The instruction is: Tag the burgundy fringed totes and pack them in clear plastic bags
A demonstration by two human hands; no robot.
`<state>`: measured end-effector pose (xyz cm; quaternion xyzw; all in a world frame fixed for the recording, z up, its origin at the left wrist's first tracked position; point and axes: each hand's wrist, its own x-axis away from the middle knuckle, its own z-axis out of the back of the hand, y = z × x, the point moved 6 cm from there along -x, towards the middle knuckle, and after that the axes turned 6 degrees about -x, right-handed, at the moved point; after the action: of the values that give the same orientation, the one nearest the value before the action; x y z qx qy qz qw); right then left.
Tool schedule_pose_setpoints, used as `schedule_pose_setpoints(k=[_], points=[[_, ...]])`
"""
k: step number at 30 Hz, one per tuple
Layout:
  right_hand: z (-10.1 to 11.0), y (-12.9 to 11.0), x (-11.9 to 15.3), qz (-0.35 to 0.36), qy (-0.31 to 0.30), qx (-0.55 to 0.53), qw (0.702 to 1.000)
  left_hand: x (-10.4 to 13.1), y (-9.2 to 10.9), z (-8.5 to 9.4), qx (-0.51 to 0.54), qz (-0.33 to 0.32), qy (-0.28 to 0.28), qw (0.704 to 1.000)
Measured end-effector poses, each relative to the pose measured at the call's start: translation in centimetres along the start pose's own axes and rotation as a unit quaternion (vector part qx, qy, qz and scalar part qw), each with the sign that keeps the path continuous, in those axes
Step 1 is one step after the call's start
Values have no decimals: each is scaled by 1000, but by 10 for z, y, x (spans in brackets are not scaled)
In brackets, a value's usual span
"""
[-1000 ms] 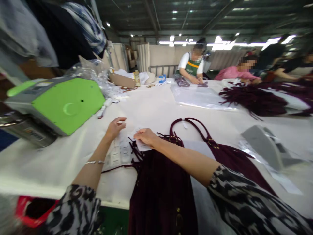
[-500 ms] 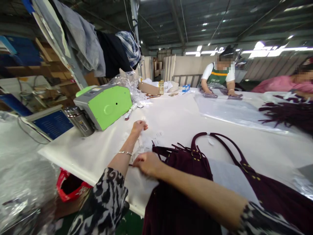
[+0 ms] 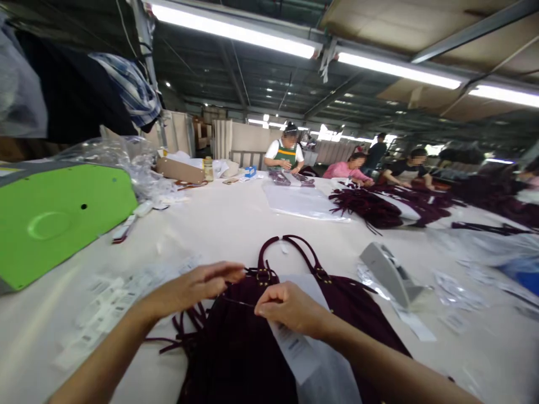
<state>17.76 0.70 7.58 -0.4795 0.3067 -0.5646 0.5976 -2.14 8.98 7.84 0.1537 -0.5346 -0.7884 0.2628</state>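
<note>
near edge: the maroon bag (image 3: 236, 359) lies at the bottom centre and is cut off by the lower border; a white sheet (image 3: 334, 367) parts it from the maroon panel (image 3: 362, 311) on the right; whether these are one bag or two cannot be told.
left margin: loose white labels (image 3: 105, 306) spread over the tabletop (image 3: 219, 219), well apart from the green machine (image 3: 80, 216) behind them.
far side: white surface runs between the green machine and the arched handles (image 3: 263, 250), back to a clear plastic sheet (image 3: 301, 202).
right margin: a grey dispenser (image 3: 389, 275) stands just beside the panel.
change: half a second earlier both hands were farther left, the left one over the tabletop; now both are over the bag.
left hand (image 3: 206, 280): open, palm down, fingers stretched toward the right, thumb apart below them.
right hand (image 3: 292, 308): closed in a pinch on a thin cord (image 3: 241, 303), which runs toward the left hand; its far end is too faint to tell.
white tag (image 3: 300, 350): hangs beneath the right hand, over the white sheet.
</note>
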Motion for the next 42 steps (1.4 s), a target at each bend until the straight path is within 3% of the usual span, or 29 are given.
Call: schedule_pose_setpoints(k=[3,6,9,12,15,18,22,25,28,31,33,35,37,40,42], points=[[35,16,26,-3,43,6,999,-13,21,-75,-72,13,-101,992],[69,31,52,4,67,17,998,-21,21,-106,-89,26,-109,990],[101,57,73,-19,99,16,995,-27,13,-101,-77,37,-74,994],[117,77,85,-40,118,31,992,-39,6,-88,-106,62,-17,992],[113,72,84,7,119,133,984,-51,16,-89,-142,58,48,987],[99,54,76,64,122,202,970,-56,39,-105,-174,17,92,980],[87,49,63,106,99,182,972,-61,48,-136,-202,20,39,978],[94,63,58,98,89,165,977,-61,41,-141,-207,19,31,978],[106,76,58,70,89,213,971,-57,25,-133,-179,37,37,982],[112,72,61,60,117,342,930,-55,7,-119,-204,78,72,973],[106,54,62,99,156,395,900,-57,1,-112,-232,85,100,964],[92,35,57,153,187,369,897,-62,-2,-108,-232,85,107,963],[75,26,44,163,186,272,930,-67,-2,-106,-200,82,100,971],[53,36,14,90,138,99,981,-73,0,-98,-138,74,99,983],[46,47,-3,45,118,21,992,-74,-1,-90,-106,68,105,986]])
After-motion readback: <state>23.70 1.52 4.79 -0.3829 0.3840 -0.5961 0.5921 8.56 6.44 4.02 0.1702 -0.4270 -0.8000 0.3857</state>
